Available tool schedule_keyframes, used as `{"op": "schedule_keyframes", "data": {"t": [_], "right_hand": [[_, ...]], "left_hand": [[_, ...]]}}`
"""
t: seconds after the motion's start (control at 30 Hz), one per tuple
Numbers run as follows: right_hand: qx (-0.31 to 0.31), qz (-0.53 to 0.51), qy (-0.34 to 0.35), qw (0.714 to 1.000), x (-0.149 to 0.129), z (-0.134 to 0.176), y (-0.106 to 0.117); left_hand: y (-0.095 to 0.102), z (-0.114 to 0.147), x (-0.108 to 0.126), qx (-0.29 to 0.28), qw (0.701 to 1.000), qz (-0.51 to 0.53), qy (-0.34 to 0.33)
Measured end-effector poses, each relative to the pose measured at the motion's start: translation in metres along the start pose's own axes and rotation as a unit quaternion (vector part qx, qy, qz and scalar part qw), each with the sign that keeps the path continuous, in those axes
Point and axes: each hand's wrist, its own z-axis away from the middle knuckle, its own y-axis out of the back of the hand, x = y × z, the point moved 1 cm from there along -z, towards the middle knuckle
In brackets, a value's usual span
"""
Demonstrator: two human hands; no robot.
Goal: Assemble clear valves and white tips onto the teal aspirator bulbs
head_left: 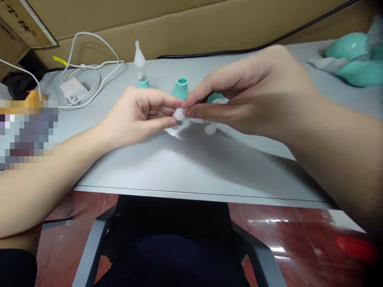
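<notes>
Between the fingertips of both hands is a small translucent white piece (178, 114), partly covered by the fingers. My left hand (140, 113) pinches it from the left, my right hand (242, 99) from the right. Just behind the fingers stands a teal bulb (180, 89) with an open round neck. Another teal part (216, 97) is mostly hidden by my right hand. Below that hand lies a translucent white nozzle-like piece (210, 128), with small clear bits near it. Further back on the left, a white pointed tip (139, 57) stands upright on a teal base (143, 83).
A white adapter (73, 91) with a looped white cable lies at the back left of the grey table (179, 167). Teal bulbs (353, 59) in clear wrapping sit at the far right. Cardboard (191, 30) and a black cable line the back. A yellow object (32, 101) is at left.
</notes>
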Motion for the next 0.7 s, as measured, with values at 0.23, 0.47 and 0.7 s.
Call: {"op": "schedule_keyframes", "data": {"t": [0.23, 0.47, 0.7], "right_hand": [[0.015, 0.032, 0.02, 0.999, 0.0, 0.001, 0.005], [0.006, 0.053, 0.033, 0.998, 0.0, -0.002, 0.007], [0.006, 0.05, 0.034, 0.998, -0.007, 0.002, 0.003]], "left_hand": [[0.001, 0.005, -0.005, 0.057, 0.995, -0.079, -0.027], [0.005, 0.0, -0.021, 0.051, 0.984, -0.101, -0.136], [0.005, 0.002, -0.019, 0.05, 0.979, -0.129, -0.149]]}}
